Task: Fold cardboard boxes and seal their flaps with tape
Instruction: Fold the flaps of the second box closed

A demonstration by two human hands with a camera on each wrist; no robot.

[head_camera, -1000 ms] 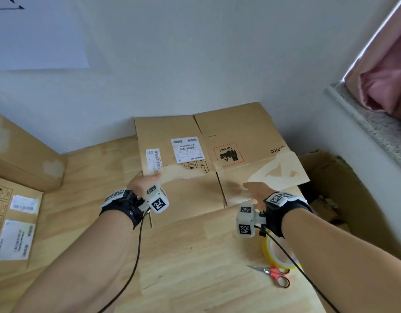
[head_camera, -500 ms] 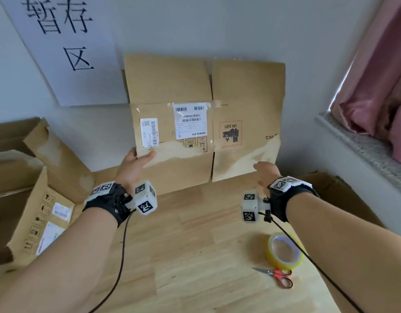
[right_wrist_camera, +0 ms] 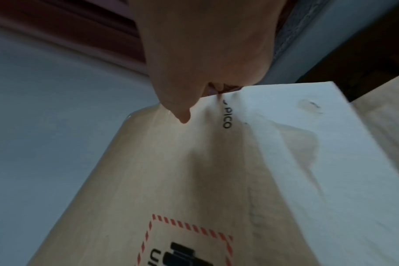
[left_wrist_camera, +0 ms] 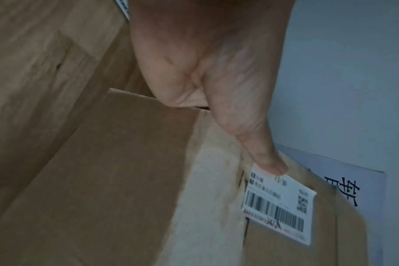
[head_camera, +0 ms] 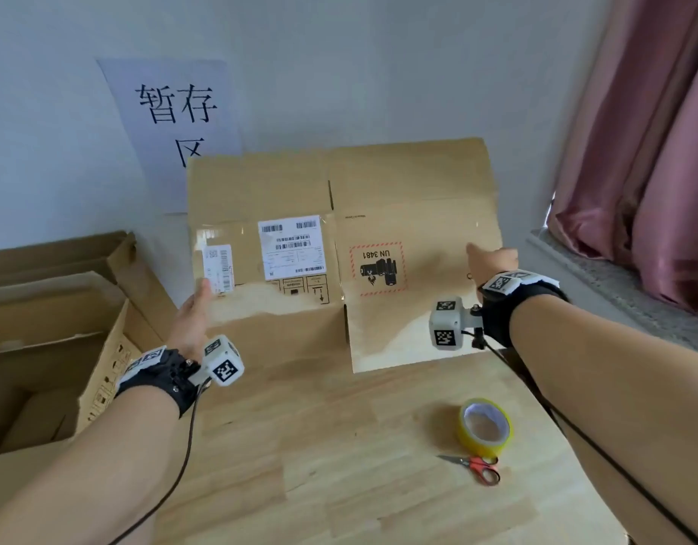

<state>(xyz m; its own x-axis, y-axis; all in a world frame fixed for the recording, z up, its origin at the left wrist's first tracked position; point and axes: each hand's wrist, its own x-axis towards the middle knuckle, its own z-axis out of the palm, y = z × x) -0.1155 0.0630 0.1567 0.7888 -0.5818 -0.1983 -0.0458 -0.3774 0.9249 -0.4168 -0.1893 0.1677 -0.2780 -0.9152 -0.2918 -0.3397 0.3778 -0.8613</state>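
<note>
— Hands? Left hand pinches the left edge of the flattened box, right hand pinches its right edge; it stands at the tabletop's far side.
— Handling?
— Probably light, stiff, floppy at creases; grip the edges. It reads "UN 3481", "PICO".

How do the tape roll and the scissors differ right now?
The tape roll is a yellow ring lying on its side, hole up; the scissors lie flat and closed, with red handles and metal blades. The tape roll sits farther from the person, the scissors nearer. Both rest untouched on the wooden table.
</note>
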